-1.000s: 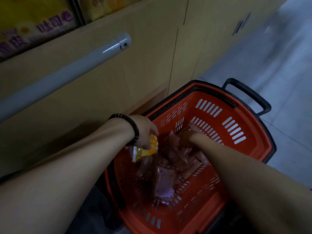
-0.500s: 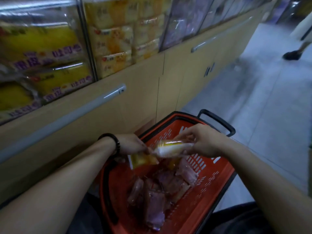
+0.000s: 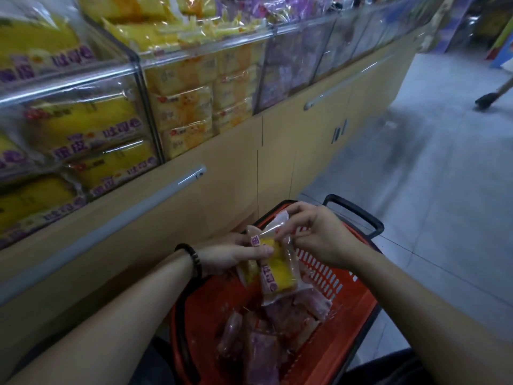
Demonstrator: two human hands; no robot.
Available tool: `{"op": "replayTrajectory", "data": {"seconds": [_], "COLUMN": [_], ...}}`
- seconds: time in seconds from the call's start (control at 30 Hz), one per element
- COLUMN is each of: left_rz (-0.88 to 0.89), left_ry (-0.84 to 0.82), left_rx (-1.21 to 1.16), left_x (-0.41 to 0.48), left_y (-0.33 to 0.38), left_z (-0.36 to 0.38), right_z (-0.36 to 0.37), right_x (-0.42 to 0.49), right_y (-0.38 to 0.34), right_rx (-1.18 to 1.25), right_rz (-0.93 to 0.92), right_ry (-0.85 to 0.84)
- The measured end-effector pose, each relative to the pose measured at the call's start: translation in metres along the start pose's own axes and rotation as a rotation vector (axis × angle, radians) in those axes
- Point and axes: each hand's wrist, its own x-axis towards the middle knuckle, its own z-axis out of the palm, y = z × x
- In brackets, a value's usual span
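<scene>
Here, at lower centre of the frame, the left hand grips a yellow bread packet above the orange basket, while the right hand pinches its clear wrapper end. Likely fault: the slick film slips from that pinch, and the packet drops onto the purple packets below.

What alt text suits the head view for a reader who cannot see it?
A left hand grips and a right hand pinches a yellow bread packet over an orange basket holding purple packets. Clear bins of yellow packets line the counter beside it.
</scene>
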Motion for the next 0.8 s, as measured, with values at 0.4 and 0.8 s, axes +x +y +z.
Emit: {"op": "replayTrajectory", "data": {"seconds": [0.4,0.8], "left_rz": [0.181,0.369], "left_ry": [0.278,0.352], "left_rx": [0.057,0.331], "left_x": [-0.017,-0.169], "left_y": [0.016,0.064], "left_z": [-0.009,-0.029], "right_z": [0.008,-0.044], "right_x": [0.003,-0.01], "right_y": [-0.011,-0.086], "right_rx": [0.204,0.586], "right_rz": [0.124,0.002], "right_ry": [-0.096,0.295]}}
